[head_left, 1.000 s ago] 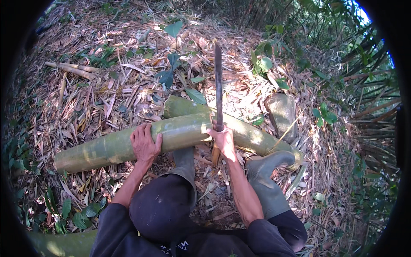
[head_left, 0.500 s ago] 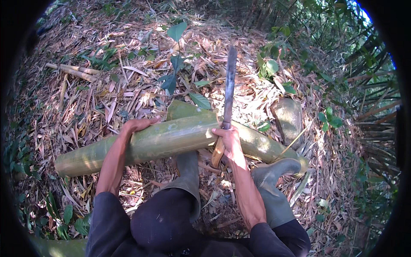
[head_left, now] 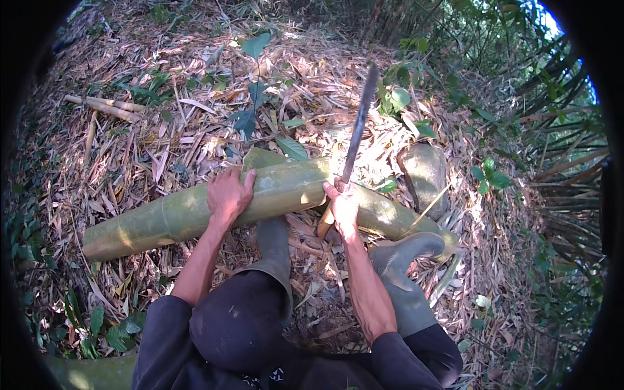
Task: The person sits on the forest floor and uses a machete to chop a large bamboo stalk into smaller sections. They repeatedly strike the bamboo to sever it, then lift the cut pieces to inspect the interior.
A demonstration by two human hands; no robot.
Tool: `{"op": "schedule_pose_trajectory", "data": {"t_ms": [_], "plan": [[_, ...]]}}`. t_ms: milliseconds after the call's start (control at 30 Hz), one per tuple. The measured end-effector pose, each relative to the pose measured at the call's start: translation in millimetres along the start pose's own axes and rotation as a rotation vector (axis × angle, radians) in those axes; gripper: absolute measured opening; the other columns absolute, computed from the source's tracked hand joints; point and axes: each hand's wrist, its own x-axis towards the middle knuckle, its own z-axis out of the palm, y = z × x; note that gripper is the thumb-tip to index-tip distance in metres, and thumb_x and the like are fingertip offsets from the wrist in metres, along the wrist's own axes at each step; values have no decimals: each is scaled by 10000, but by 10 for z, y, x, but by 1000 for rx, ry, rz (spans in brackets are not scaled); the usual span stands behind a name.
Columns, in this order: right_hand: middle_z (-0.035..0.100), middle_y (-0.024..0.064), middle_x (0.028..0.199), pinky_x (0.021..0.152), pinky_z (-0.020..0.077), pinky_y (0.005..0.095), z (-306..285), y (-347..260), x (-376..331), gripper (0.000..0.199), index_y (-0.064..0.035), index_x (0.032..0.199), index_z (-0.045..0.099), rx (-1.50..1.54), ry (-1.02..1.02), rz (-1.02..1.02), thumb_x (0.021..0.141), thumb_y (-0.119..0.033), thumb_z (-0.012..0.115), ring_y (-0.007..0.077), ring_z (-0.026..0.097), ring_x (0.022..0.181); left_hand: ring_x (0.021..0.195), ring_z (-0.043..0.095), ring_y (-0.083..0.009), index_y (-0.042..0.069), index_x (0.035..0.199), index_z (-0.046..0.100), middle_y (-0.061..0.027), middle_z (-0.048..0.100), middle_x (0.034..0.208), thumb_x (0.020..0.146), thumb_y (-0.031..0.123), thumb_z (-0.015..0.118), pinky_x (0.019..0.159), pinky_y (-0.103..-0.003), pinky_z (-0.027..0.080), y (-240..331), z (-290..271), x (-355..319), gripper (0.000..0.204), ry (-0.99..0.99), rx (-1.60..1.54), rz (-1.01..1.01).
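Observation:
A thick green bamboo pole (head_left: 146,222) lies crosswise in front of me, its right end propped on other bamboo. Draped over its upper side near the middle is my left hand (head_left: 227,195), fingers curved onto the surface and thumb apart. My right hand (head_left: 344,205), beside the pole's right end, is wrapped around the wooden handle of a machete (head_left: 361,122). The long dark blade points up and away, leaning slightly right. Beyond that end, a second bamboo piece (head_left: 396,218) slants down to the right behind my boot.
My rubber boots (head_left: 403,279) stand on the near side of the bamboo. A rounded stone (head_left: 424,179) sits at the right. Thin cut sticks (head_left: 107,107) lie at the far left. Dry leaves cover the ground, a leafy sapling (head_left: 250,97) stands ahead, and dense stems (head_left: 572,172) crowd the right.
My left hand has shifted right along the bamboo pole and turned with its fingers over the top. The machete's blade has tilted to the right.

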Motion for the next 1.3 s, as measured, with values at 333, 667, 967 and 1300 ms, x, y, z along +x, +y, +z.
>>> {"op": "schedule_pose_trajectory", "data": {"t_ms": [333,667,967,1300], "plan": [[505,-17,612,539,406,250,-981,-413,-557,267,2,961,606,-534,-160,-120,813,-181,732,73,426,577,903,648,-370,-12,987,680,-227,675,944,898,544,451,888,-485,435,222,-273,-93,608,-216,-96,-43],[580,94,592,492,461,312,-1335,-388,-598,214,5,942,576,-721,-167,-368,850,-166,665,145,605,520,756,661,-388,-33,865,690,-245,664,765,903,565,445,733,-472,500,300,-157,-83,648,-257,-60,-21],[582,108,671,508,496,311,-102,-1988,-704,43,-11,848,562,263,-19,-852,879,17,570,166,551,529,751,645,-418,-49,799,672,-278,643,747,900,566,428,740,-491,487,89,-248,4,669,-245,-75,-38],[610,212,644,614,514,417,-792,-942,-844,290,36,987,550,-913,-228,-329,807,-184,604,347,647,612,777,648,-418,-46,841,673,-285,645,778,887,542,441,764,-487,490,42,-457,-158,634,-260,-82,-78]]}}
